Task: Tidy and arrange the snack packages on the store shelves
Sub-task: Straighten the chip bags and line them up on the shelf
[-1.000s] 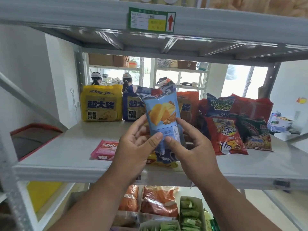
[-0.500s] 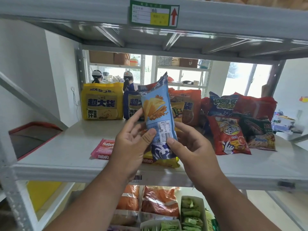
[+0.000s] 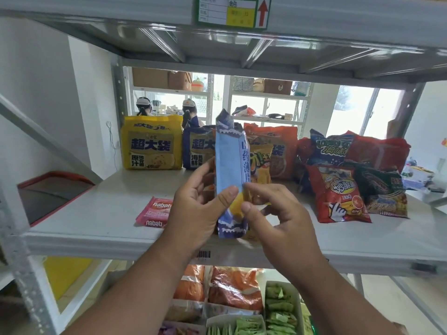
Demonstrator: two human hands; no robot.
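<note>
Step in hand: a light-blue chip bag (image 3: pixel 229 165) held upright, edge-on to the camera, above the near edge of the middle shelf (image 3: pixel 101 209).
Left hand (image 3: pixel 198 209): thumb pressed on the bag's lower front, fingers curled behind it; grips the bag.
Right hand (image 3: pixel 278 221): thumb and forefinger pinch the bag's lower right edge; other fingers loosely curled.
Done, as judged: three large noodle multipacks stand in a row at the far left of the shelf: yellow multipack (image 3: pixel 152 142), dark-blue multipack (image 3: pixel 198 147), orange multipack (image 3: pixel 281 151).
Left, as judged: the held bag is not yet placed; a pink wafer pack (image 3: pixel 154 212) lies flat near the left; the heap at the right is loose and overlapping.
Count, right heap: red chip bag (image 3: pixel 336 193) and dark-green bag (image 3: pixel 384 192) in front, a blue bag (image 3: pixel 331 147) and red bags behind; exact number cannot be told.
Count, hidden: a yellow bag (image 3: pixel 260 163) shows partly behind the held one.
Lower shelf: orange packs (image 3: pixel 232 286) and green packs (image 3: pixel 278 308); number unclear.
</note>
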